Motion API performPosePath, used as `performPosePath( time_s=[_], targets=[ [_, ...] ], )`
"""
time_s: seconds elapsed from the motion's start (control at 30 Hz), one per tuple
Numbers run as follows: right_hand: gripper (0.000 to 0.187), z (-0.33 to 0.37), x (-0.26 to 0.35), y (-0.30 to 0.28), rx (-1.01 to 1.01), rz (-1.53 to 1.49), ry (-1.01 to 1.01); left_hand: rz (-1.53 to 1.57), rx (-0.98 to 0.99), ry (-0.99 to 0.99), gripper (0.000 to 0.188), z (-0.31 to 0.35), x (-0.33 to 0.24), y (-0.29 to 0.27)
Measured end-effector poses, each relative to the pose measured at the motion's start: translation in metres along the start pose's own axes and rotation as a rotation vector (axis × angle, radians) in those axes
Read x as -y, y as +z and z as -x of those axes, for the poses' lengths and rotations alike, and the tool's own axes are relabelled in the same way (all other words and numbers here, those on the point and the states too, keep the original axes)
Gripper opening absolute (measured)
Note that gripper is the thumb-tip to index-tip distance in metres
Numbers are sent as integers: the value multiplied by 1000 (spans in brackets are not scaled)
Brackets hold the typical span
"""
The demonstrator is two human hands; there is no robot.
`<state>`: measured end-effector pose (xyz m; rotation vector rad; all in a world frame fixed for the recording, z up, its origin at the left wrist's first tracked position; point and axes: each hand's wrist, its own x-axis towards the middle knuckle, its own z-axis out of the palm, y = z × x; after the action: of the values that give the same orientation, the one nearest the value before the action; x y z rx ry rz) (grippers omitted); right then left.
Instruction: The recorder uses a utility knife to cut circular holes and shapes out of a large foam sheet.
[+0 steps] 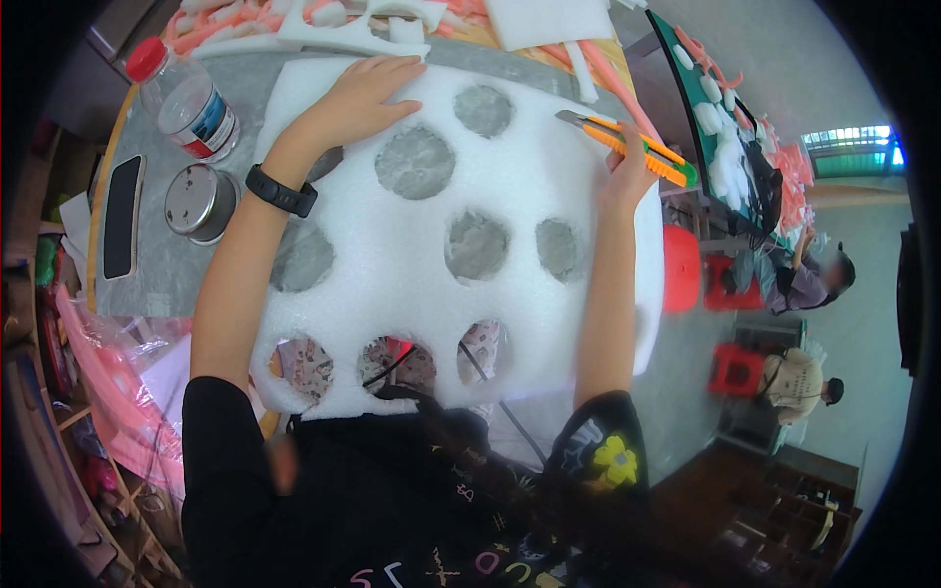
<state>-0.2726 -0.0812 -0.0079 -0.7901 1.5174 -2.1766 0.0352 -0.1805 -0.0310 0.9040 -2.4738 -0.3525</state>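
A large white foam sheet [392,240] with several round holes lies over the grey tabletop, its near edge reaching past the table toward my body. My left hand [368,98] rests flat near the sheet's far edge, fingers spread and thumb apart, holding nothing. In my right hand [627,176] is an orange and green utility knife [647,154], gripped above the sheet's right side. Its metal blade points left and sticks out of the handle. Grey tabletop shows through the middle holes, and my patterned clothing shows through the nearest ones.
Left of the sheet stand a red-capped plastic bottle [196,113], a round metal tin [199,203] and a dark phone [123,216]. White and pink foam scraps [363,22] pile along the far edge. Red stools [737,369] and two people [799,384] are off to the right.
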Motion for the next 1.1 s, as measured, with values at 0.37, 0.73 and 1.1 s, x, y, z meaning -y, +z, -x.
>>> performPosePath(
  time_s=[0.37, 0.73, 1.1],
  targets=[
    [17, 3, 8, 6, -59, -43, 23, 6, 12, -5, 50, 1, -1, -2],
    [16, -4, 4, -3, -112, -75, 103, 18, 15, -5, 50, 1, -3, -4],
    [17, -5, 2, -1, -102, -50, 78, -7, 26, 12, 50, 0, -2, -4]
  ],
)
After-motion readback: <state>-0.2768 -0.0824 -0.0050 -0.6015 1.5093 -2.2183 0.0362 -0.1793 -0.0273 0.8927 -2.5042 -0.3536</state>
